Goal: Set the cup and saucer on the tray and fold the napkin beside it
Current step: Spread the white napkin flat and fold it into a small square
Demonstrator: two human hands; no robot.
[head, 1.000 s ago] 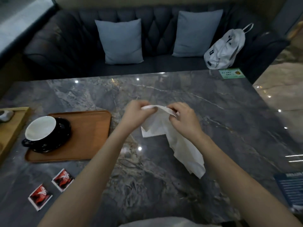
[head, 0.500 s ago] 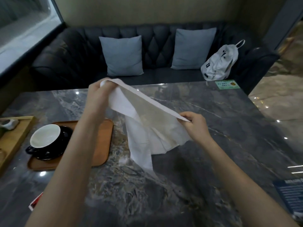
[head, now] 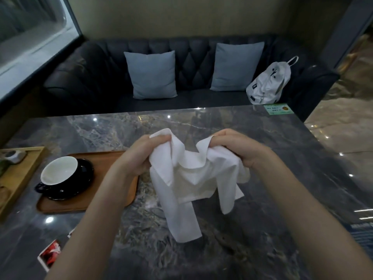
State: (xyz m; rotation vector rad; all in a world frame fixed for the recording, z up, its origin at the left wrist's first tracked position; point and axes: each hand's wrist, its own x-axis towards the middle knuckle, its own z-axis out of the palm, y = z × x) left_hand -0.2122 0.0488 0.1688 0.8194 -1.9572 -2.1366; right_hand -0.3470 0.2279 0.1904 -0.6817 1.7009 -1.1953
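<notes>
Writing: green card (head: pixel 279 109) at the table's far right corner and dark placard (head: pixel 363 235) at the right edge, print too small to read; red sachet (head: pixel 51 252), no legible text.
Table: grey veined marble table (head: pixel 262 148), glossy.
Room: dark tufted sofa (head: pixel 96 77), two blue cushions, white bag (head: pixel 269 83), window at left.
Tray: wooden tray (head: pixel 113 190) carries the black saucer (head: pixel 84 178) with the cup (head: pixel 59 170), empty inside.
Napkin: white napkin (head: pixel 181 188), crumpled, held above the table right of the tray.
Left hand: left hand (head: pixel 141 156) closed around one upper corner.
Right hand: right hand (head: pixel 238 148) closed around the other.

I am seeing a white napkin (head: pixel 181 190), a black saucer (head: pixel 84 178), a brown tray (head: pixel 113 201) and a grey marbled table (head: pixel 262 178).
</notes>
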